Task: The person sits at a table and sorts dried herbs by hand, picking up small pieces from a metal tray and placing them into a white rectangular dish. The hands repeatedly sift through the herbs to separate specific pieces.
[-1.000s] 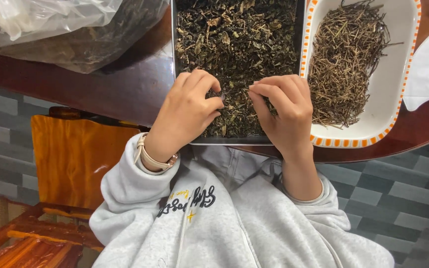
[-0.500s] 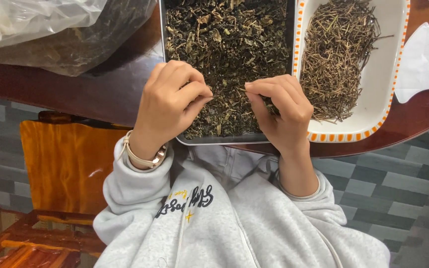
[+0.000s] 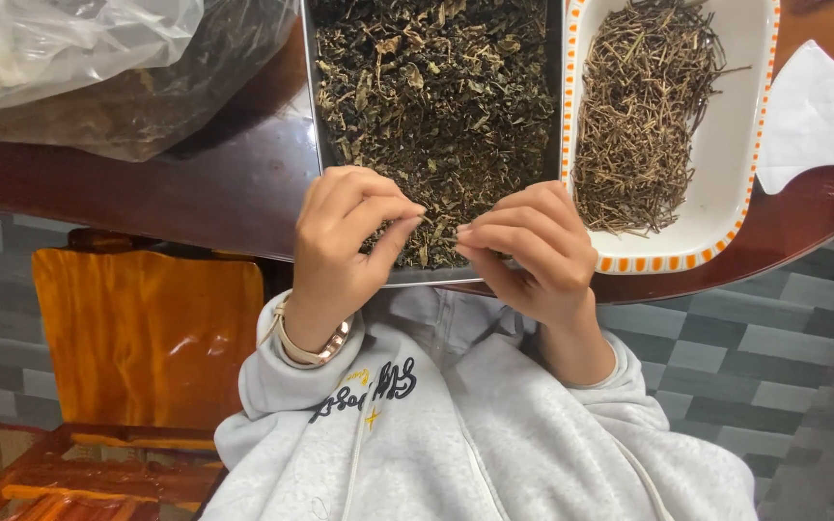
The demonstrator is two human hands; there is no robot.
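A metal tray (image 3: 313, 116) on the table is filled with dark dried leaves (image 3: 436, 96). My left hand (image 3: 345, 246), with a wristwatch, and my right hand (image 3: 533, 251) hover over the tray's near edge, fingertips almost meeting. Between them they pinch a thin dried stem (image 3: 443, 230), which is hard to make out. To the right of the tray sits a white oblong dish (image 3: 737, 164) with an orange dashed rim, holding a pile of pale dried stems (image 3: 644, 106).
A large clear plastic bag (image 3: 98, 68) with dark contents lies at the table's left. A white face mask (image 3: 808, 111) lies right of the dish. The dark glossy table (image 3: 195, 193) has a curved near edge. A wooden chair (image 3: 147, 328) stands at my left over a grey tiled floor.
Both hands have lifted off the leaf pile and drawn back toward the tray's near edge, and their fingertips have come together in a pinch. The view has shifted slightly.
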